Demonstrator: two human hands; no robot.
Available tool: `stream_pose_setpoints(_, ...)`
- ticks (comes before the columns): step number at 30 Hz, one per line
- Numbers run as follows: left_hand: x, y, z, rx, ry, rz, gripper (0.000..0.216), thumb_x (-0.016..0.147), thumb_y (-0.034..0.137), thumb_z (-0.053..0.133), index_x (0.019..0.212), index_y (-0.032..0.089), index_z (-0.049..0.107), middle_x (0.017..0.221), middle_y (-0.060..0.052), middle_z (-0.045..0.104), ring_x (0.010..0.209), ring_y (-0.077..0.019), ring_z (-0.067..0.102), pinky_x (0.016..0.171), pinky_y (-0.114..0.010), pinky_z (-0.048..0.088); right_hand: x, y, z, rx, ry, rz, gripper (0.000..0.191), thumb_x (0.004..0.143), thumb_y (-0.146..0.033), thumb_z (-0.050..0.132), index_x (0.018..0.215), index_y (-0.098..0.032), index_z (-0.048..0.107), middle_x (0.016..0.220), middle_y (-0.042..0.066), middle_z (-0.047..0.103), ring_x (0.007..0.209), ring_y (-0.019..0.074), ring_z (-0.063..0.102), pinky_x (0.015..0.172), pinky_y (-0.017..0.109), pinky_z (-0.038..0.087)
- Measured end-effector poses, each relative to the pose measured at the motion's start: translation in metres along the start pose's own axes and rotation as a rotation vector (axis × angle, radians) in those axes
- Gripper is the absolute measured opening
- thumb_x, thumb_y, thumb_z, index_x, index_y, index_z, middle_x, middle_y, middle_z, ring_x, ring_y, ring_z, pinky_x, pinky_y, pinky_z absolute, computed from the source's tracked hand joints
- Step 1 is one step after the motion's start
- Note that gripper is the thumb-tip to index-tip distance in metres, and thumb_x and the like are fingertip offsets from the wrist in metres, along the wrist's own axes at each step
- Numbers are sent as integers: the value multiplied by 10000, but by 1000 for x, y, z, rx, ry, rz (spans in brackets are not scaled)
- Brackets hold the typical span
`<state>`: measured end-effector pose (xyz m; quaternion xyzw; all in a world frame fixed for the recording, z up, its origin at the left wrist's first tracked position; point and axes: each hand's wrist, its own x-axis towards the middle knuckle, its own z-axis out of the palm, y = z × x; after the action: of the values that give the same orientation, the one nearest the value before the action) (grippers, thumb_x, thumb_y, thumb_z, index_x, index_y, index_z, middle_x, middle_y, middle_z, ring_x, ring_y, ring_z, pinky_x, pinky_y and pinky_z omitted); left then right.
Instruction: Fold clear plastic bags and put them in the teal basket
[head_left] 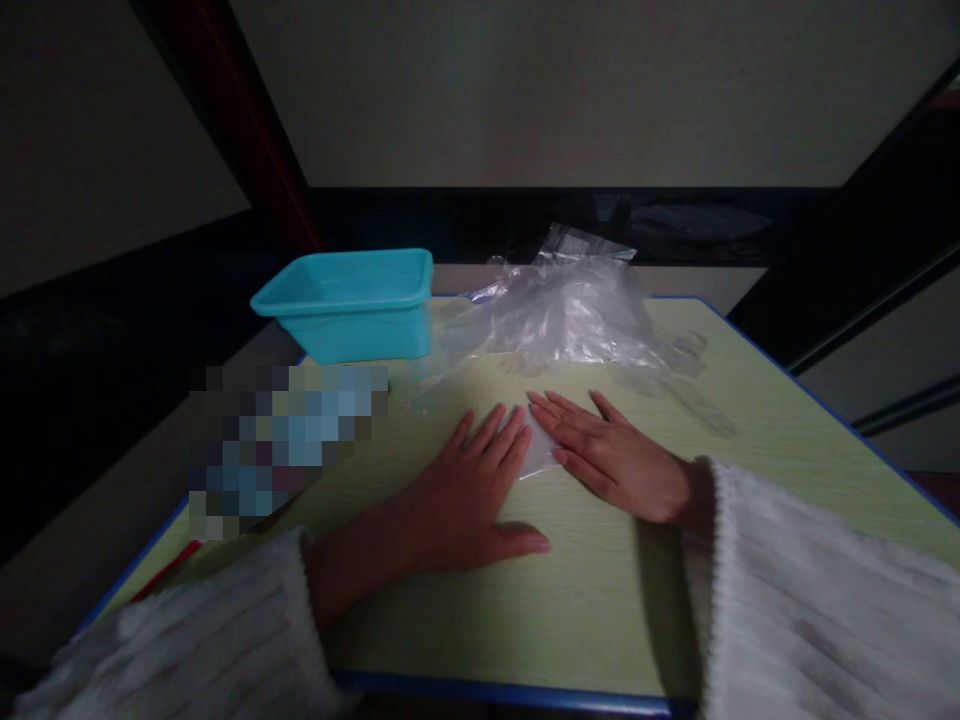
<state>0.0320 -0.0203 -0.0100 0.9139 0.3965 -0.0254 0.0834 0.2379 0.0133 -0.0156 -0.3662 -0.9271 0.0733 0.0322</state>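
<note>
Flat on the tabletop lies a small piece of clear plastic (537,455), partly covered by my fingers. My left hand (469,490) presses on its left side with fingers stretched out and thumb spread toward me. From the right, my right hand (611,455) rests palm down with its fingers extended over the plastic's other edge. The fingertips of both hands nearly meet at the far end of the piece. How far the plastic reaches under the hands is hidden.
A crumpled heap of clear plastic bags (577,315) lies at the table's back. Left of it stands a turquoise plastic basket (367,330). A pixelated item (292,445) sits at the left, near a thin red object (166,570). Blue edging (510,690) borders the pale table (585,620).
</note>
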Motion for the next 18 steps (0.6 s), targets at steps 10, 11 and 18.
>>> stream_pose_setpoints(10,-1,0,1,7,-10,-6,912,780,626,444,1398,19,159,1490,-210,54,1372,-330,2,1082,-509,70,-5,12,2,59,19,-98,531,923,-238,282,1432,-165,148,1477,132,182,1353,259,168,1022,633,160)
stream_pose_setpoints(11,-1,-1,2,4,7,-3,914,778,620,452,1399,21,151,1491,-208,47,1372,-328,-4,1083,-508,69,-6,14,0,77,33,-117,536,920,-245,301,1428,-152,158,1477,143,183,1353,263,172,1015,636,180)
stream_pose_setpoints(18,-2,-3,7,-58,176,63,858,750,547,538,1370,43,225,1473,-212,181,1370,-316,86,1079,-513,117,-8,20,-10,-31,321,-407,321,896,-263,452,1151,-86,533,1199,169,588,1162,238,507,1016,502,325)
